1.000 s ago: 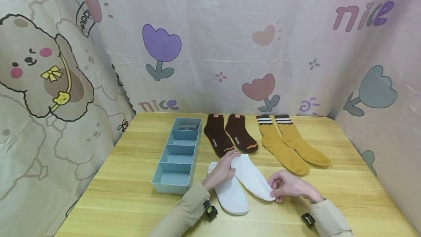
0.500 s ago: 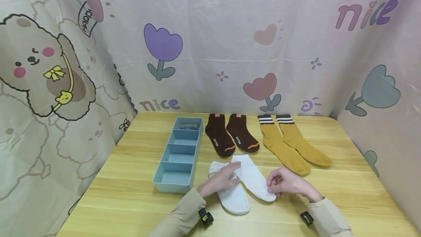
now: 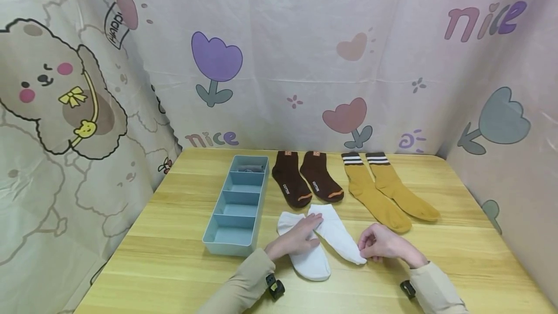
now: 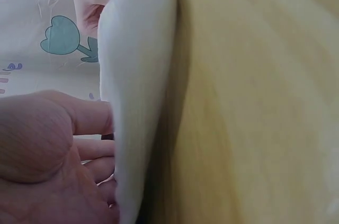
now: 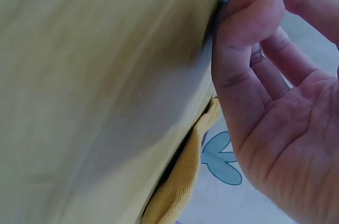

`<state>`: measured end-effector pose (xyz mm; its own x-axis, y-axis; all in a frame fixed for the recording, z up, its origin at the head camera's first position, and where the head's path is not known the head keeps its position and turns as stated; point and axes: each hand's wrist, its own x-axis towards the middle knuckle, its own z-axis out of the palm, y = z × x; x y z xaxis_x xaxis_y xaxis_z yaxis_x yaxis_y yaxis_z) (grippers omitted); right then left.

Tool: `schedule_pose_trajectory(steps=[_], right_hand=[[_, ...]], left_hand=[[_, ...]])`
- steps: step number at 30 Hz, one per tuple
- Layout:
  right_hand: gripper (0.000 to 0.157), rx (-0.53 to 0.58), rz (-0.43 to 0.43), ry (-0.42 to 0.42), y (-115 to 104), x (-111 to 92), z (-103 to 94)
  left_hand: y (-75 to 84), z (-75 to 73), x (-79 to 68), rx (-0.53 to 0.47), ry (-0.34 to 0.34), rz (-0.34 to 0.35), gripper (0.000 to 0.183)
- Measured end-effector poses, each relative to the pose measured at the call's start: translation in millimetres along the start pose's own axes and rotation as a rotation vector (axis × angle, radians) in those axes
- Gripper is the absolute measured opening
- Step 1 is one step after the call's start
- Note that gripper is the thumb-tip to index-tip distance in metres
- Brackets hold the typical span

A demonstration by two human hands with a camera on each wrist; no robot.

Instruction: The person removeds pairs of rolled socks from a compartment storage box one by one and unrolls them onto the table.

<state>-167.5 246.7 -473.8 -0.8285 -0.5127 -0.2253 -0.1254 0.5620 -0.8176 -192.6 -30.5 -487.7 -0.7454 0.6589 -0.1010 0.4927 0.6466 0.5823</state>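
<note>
- The right white sock [image 3: 335, 234] lies on the table [image 3: 165, 241], below the middle of the head view, its cuff towards 11 o'clock and its toe between 4 and 5.
- The left white sock [image 3: 313, 264] is just beside it at 8 o'clock, toe towards 5, partly covered by a hand.
- The right hand [image 3: 385, 243] is at the right white sock's toe, at 4 o'clock from its middle; thumb and fingers are curled together, pinching the tip. The right wrist view shows the fingertips meeting, but the pinched cloth is hidden there.
- The left hand [image 3: 297, 237] rests flat across the left white sock, its fingers nearly straight and slightly apart, clamped on nothing; the fingertips reach onto the right white sock's cuff.
- At 12 o'clock from the white pair lie two brown socks [image 3: 321, 180], side by side, toes towards 5, with orange stripes and "COTTON" lettering.
- At 2 o'clock lie two yellow socks [image 3: 376, 200], dark cuffs striped white, toes between 4 and 5.
- At 10 o'clock stands a blue-green tray [image 3: 235, 222] of four compartments in a row; a grey thing [image 3: 250, 168] lies in the farthest.
- Beige sleeves [image 3: 244, 280] come in from 7 and 5 o'clock.
- A printed curtain [image 3: 283, 62] hangs beyond the table at 12 o'clock.
</note>
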Motion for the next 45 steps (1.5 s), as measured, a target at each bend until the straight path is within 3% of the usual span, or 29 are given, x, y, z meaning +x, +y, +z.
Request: schedule_pose_trajectory(steps=[7,14,17,26,36,45], right_hand=[[0.008,-0.037,-0.017,0.017,-2,1,-0.1],[0.006,-0.19,-0.265,0.102,-9,6,4.7],[0.008,-0.191,-0.306,0.093,-11,8,7.9],[0.01,-0.082,-0.239,-0.019,-15,14,14.8],[0.009,-0.077,-0.22,-0.022,-16,15,14.5],[0.01,-0.119,-0.246,0.007,-16,15,11.5]], left_hand=[[2.1,1.2,-0.8,0.025,-0.018,-0.011,0.06],[1.8,2.2,-2.5,-0.011,0.027,-0.009,0.055],[0.9,1.4,-3.4,-0.027,0.051,0.008,0.054],[1.7,-1.7,-5.9,-0.037,-0.001,0.017,0.055],[-2.2,-3.8,-6.2,-0.064,-0.02,0.015,0.056],[-0.2,-6.5,-9.5,-0.135,0.005,0.015,0.052]])
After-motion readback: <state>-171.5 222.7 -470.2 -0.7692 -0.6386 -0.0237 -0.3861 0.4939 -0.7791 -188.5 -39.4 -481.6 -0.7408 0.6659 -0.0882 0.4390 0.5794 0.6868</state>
